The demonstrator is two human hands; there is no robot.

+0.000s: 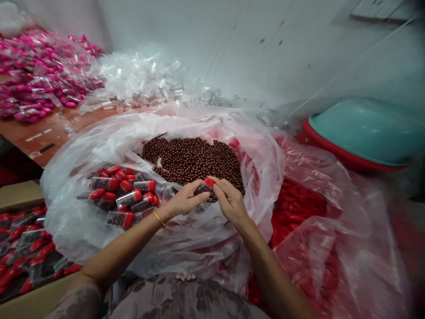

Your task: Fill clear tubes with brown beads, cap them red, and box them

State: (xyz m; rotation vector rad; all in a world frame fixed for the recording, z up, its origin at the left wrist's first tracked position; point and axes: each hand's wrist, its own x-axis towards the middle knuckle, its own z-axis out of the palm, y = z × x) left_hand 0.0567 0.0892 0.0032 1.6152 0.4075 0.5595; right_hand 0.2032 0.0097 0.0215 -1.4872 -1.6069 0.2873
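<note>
The left hand [190, 198] is gripping the body of a small jar [203, 188] between thumb and fingers, while the right hand [229, 200] is pinching the jar at its red cap [209, 182]. The jar is showing against the near edge of a heap of brown beads [195, 157], and a wedge of room is lying between the 2 forearms. A white plastic sheet [75, 221] is surrounding the beads, its raised rim forming a soft border. Inside that rim, a pile of red-capped jars [128, 195] is crowding the left wrist, which is wearing a yellow bracelet [159, 218]. At lower left, a cardboard box [18, 195] holding more such jars is edging up to the sheet. On the right, a clear bag [361, 248] of red pieces [295, 208] is bordering the sheet, narrowing the room beside the right forearm. Beyond it, a teal basin [368, 128] is resting on a red basin [352, 160]. Clear containers [149, 77] are banking against the wall [252, 48]; pink pieces [43, 66] are covering the orange table [59, 128] farther left.
</note>
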